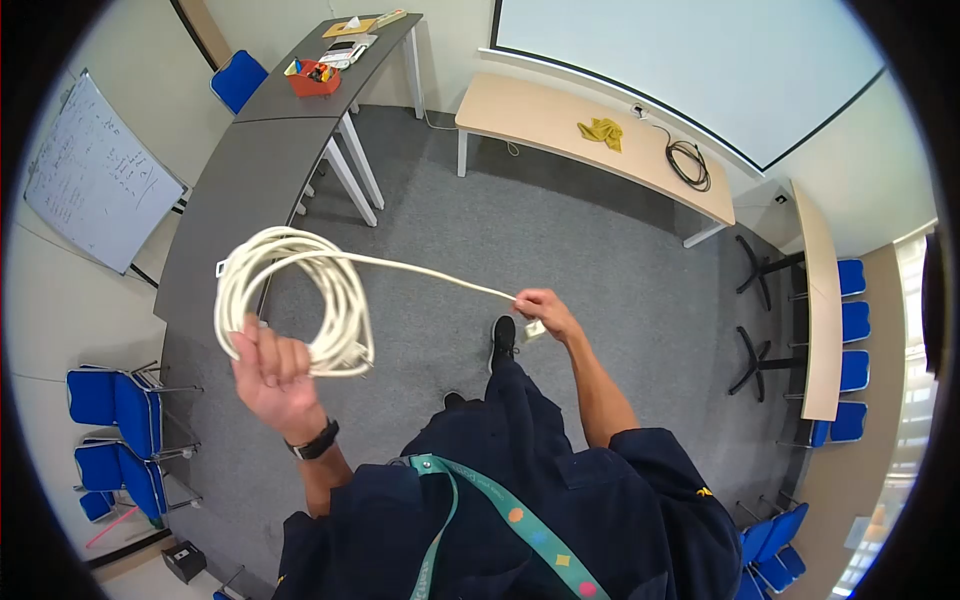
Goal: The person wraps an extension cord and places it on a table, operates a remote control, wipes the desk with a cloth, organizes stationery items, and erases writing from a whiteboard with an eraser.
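Note:
My left hand (277, 375) is closed around the lower left part of a coiled white cable (345, 290), which hangs in loops in front of me. A plug shows at the bottom right of the coil. One length of the cable runs from the top of the loops across to my right hand (545, 310), whose fingers are pinched on it. Just below those fingers hangs a small white connector end (535, 329).
A dark table (270, 150) at the left bears a red box (313, 78). On a light wooden table (560, 118) lie a yellow cloth (601, 133) and a coiled black cable (687, 165). Blue chairs (115, 400) stand left and right; a whiteboard (100, 180) is at left.

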Available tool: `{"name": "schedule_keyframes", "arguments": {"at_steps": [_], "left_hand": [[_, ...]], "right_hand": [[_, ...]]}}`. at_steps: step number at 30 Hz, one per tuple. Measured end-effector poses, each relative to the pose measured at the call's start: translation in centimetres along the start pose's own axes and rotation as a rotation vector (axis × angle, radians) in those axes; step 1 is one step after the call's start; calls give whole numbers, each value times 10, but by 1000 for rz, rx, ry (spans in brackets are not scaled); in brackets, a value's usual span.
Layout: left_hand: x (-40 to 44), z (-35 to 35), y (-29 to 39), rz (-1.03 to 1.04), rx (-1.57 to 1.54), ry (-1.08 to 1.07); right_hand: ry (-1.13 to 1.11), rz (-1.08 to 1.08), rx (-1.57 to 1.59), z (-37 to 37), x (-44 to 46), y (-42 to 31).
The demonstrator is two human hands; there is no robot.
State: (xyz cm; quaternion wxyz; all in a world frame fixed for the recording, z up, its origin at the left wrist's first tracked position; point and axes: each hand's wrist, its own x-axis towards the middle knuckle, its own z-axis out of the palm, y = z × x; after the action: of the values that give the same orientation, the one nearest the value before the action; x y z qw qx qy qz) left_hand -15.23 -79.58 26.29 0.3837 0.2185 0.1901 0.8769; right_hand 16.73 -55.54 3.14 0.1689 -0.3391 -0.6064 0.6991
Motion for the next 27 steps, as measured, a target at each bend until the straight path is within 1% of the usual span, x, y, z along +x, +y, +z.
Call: {"name": "schedule_keyframes", "arguments": {"at_steps": [1,2,3,4,5,7,8,9,11,12,14,15,16,17,18,19,21,22,23,24,25,27], "left_hand": [[14,1,-3,33,136,32],[29,3,-11,69,271,65],[42,4,-24,72,276,70],[54,3,-40,25,344,101],[64,1,-53,-23,413,131],[88,-10,-76,-39,450,175],[99,-14,-85,-68,458,185],[111,-17,-96,-99,463,196],[132,-14,-120,-102,467,201],[139,-13,-134,-94,548,243],[154,-9,-169,-116,670,327],[161,-2,-189,-172,787,332],[167,-1,-209,-201,1005,257],[172,-11,-229,-256,1063,152],[176,-12,-248,-297,1197,71],[177,-18,-266,-349,1222,9],[178,-26,-295,-148,1344,-206],[181,-21,-296,-149,1343,-204],[186,-12,-293,-466,1066,-80],[193,-4,-291,-762,765,43],[202,0,-290,-766,764,42],[223,6,-286,-832,723,-26]], "right_hand": [[-4,2,3,-8,0,6],[39,-4,-86,-17,4,9],[79,-10,-173,-25,10,11],[74,-32,-269,-29,20,8],[65,-29,-265,-33,28,7],[-73,-14,-338,-44,50,-2],[-76,-16,-415,-53,61,-8],[-79,-15,-408,-60,72,-14],[-35,60,-864,-74,91,-24],[-47,62,-867,-78,99,-27],[-392,142,-1189,-76,115,-48],[-484,75,-1187,-70,120,-69],[-570,8,-1181,-64,124,-94],[-593,-111,-1117,-60,129,-121],[-611,-228,-1050,-57,135,-148],[-575,-253,-1042,-56,145,-175],[-541,-278,-1035,-67,172,-208],[-450,-339,-985,-74,186,-218],[-357,-396,-932,-80,199,-228],[-357,-393,-931,-85,208,-239],[-382,-380,-902,-88,217,-252],[-411,-364,-872,-98,243,-263]]}}
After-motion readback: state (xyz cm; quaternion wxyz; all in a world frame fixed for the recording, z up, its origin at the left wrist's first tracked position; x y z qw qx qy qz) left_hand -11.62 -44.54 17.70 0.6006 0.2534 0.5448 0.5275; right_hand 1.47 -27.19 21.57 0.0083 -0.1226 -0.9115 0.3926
